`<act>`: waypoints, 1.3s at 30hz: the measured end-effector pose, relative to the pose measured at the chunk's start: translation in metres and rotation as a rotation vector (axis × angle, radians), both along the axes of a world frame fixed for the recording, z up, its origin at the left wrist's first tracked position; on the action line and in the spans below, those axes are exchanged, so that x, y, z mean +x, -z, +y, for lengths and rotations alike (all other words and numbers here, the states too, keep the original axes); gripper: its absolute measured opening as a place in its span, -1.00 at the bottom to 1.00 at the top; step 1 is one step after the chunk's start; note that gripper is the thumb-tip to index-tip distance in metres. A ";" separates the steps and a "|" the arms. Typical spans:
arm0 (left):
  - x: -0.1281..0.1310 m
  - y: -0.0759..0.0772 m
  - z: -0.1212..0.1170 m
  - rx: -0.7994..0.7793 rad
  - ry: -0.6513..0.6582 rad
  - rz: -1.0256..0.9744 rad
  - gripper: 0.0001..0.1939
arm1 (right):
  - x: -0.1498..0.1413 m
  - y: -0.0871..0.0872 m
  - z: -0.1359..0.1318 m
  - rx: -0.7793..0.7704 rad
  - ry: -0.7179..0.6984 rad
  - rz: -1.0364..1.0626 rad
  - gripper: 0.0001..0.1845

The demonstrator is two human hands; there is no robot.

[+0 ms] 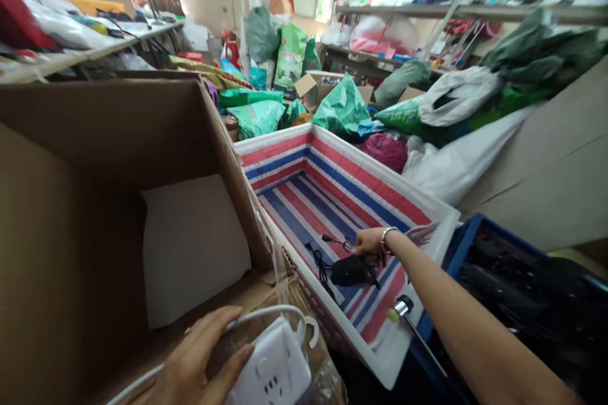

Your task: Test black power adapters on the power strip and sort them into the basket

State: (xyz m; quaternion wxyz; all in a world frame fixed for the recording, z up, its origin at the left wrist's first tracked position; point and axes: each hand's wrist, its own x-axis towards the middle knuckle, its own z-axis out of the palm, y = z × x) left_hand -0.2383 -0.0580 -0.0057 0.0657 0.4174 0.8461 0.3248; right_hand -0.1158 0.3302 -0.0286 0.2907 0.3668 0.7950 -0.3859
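Head view, relayed to me: right hand (373, 243), about 5 o'clock just off centre, metal bracelet (387, 239) on wrist. Fingers closed on one end of a black device (350, 271), which is low inside the white-rimmed striped bin (380, 193); can't tell if it touches the lining. Black cords (323, 267) with plugs lie just beside it, on its 9 o'clock side.

I have the left hand (197, 357) at 7 o'clock, thumb on a white power strip (270, 364) at 6 o'clock, fingers by its white cable (273, 309). Can't tell if that grip is clamped.

Open cardboard box (38, 202) at 9 o'clock, pale sheet (194, 247) inside. Mallet (401, 307) at 5 o'clock, head by the bin rim. Blue crate (463, 247) at 4 o'clock, dark items (536, 304) inside. Green sack (344, 104) at 1 o'clock, past the bin.
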 end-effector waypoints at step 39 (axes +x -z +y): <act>0.091 -0.052 -0.075 0.275 -0.072 -0.708 -0.68 | 0.067 -0.064 -0.325 0.607 0.100 1.332 -0.24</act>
